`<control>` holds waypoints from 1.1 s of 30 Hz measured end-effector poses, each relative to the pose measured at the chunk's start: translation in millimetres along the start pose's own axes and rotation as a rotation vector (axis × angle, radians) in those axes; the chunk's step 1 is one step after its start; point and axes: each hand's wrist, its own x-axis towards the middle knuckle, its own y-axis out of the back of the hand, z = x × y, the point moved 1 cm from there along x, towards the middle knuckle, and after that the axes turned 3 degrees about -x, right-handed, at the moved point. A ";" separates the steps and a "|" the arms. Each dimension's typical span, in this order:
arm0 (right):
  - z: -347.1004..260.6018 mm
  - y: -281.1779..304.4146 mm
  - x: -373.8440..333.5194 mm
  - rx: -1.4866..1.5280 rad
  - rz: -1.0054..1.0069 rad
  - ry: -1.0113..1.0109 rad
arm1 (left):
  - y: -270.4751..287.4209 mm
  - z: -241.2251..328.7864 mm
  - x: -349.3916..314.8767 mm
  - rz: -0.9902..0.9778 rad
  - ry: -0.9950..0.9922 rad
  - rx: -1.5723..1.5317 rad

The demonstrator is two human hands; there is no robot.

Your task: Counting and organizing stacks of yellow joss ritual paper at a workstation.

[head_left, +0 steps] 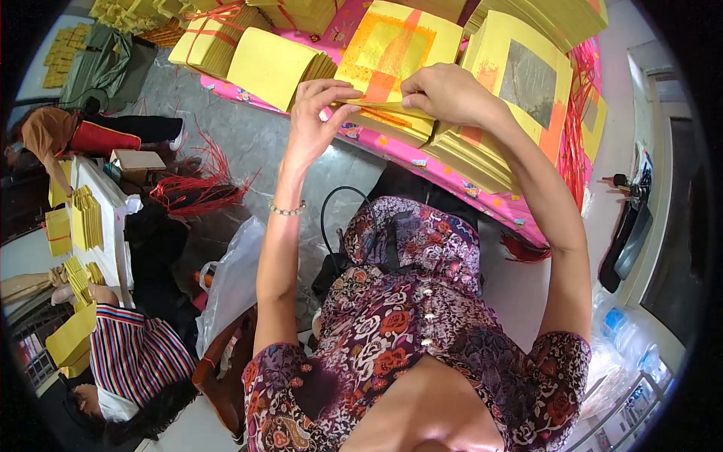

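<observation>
At the pink table's (399,153) near edge, left hand (319,117) and right hand (449,92) pinch tightly the yellow paper (393,109) stretching crosswise between them.

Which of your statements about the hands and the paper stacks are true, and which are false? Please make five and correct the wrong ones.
1. The left hand and right hand both touch yellow paper. True.
2. A beaded bracelet circles the right wrist. False: the beaded bracelet is on the left wrist.
3. The silver square lies to the right of the gold square. True.
4. The table cover is plain green. False: the table cover is pink and patterned.
5. Red strands lie on the floor. True.
</observation>
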 end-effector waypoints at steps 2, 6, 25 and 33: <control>0.7 -0.8 -0.2 -0.017 0.033 0.028 | 0.3 0.4 -0.1 -0.001 0.001 -0.001; -0.1 0.5 -0.1 -0.011 -0.003 0.012 | 2.0 5.6 0.1 -0.009 -0.020 0.022; -0.5 -1.0 0.1 -0.008 0.000 -0.010 | -1.6 3.3 -0.2 0.010 -0.001 0.032; 0.8 -2.8 -1.9 -0.012 0.025 -0.017 | 0.7 6.4 -1.6 -0.008 -0.019 0.034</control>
